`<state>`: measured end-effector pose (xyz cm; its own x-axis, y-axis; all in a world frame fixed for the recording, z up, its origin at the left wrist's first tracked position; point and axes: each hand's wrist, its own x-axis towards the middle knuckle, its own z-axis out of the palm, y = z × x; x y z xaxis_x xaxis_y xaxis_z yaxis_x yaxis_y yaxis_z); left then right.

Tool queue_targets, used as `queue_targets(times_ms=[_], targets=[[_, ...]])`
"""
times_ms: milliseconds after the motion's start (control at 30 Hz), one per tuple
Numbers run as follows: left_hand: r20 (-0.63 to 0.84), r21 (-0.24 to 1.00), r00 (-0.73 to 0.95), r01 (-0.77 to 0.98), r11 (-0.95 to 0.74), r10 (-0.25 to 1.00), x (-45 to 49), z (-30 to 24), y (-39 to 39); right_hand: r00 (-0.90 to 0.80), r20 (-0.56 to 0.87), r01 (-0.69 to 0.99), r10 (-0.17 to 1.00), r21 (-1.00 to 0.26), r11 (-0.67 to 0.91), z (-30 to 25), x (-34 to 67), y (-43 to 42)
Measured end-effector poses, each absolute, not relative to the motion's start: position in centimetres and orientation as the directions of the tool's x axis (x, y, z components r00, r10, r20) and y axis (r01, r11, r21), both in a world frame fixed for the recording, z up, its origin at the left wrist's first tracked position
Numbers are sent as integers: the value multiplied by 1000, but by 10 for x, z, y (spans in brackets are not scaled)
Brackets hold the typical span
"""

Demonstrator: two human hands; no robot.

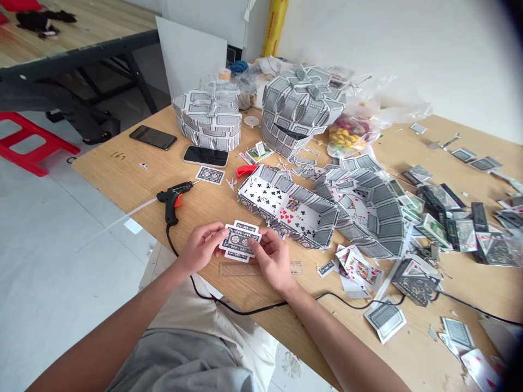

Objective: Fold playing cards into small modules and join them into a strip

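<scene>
Between both hands, above the table's near edge, are a few overlapping playing cards, patterned backs up, one set crosswise over the others. My left hand pinches their left end, and my right hand grips the right end with its thumb on top. Below them lies a clear ruler, partly hidden by my right hand. A black glue gun with an orange trigger rests to the left. Just beyond my right hand stands an open rectangular box built from playing cards.
A fan-shaped card tray and two rounded card structures, one smaller, one larger, stand farther back. Two phones lie at left. Loose cards and card boxes cover the right side. A black cord crosses the near edge.
</scene>
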<state>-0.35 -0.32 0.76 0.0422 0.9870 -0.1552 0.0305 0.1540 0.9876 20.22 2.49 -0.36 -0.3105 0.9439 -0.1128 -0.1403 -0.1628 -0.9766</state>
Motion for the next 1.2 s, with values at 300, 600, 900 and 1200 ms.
queue_targets(times_ms=[300, 600, 900, 1200], targets=[[-185, 982, 40, 29, 184, 982, -3, 6, -4, -313, -105, -135, 944, -979, -154, -7, 203, 25], [-185, 983, 37, 25, 184, 982, -2, 7, -4, -317, -91, -125, 944, -983, -137, -7, 203, 25], [-189, 982, 55, 3, 189, 980, 0, 7, -3, -312, -55, -121, 949, -988, -97, -7, 203, 24], [-191, 981, 45, 30, 189, 981, -1, 7, -3, -317, -56, -128, 947, -987, -102, -5, 202, 24]])
